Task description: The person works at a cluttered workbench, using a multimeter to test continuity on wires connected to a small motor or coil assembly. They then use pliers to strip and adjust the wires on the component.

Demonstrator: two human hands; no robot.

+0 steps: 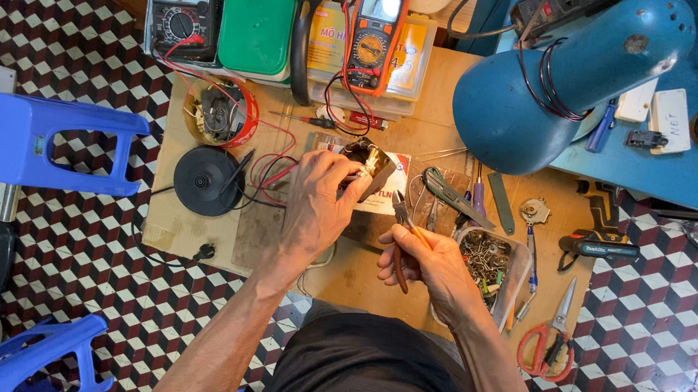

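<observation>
Above the wooden worktop (pixel 430 83), a small dark metal-sided part (pixel 372 166) sits pinched in the left hand (pixel 318 206), while the right hand (pixel 432 265) is closed on red-handled pliers (pixel 402 227) aimed at it. Rigid, light and likely sharp-edged, the part looks best gripped by its flat sides. Nearby lie a tub of screws (pixel 489 263), red scissors (pixel 548 342) and an orange multimeter (pixel 374 39).

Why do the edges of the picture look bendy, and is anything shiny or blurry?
Head view: the wide lens curves the tiled floor near the edges; the blue lamp shows a soft shine; the left hand, the right hand and the pliers look sharp, with only faint shadows.
</observation>
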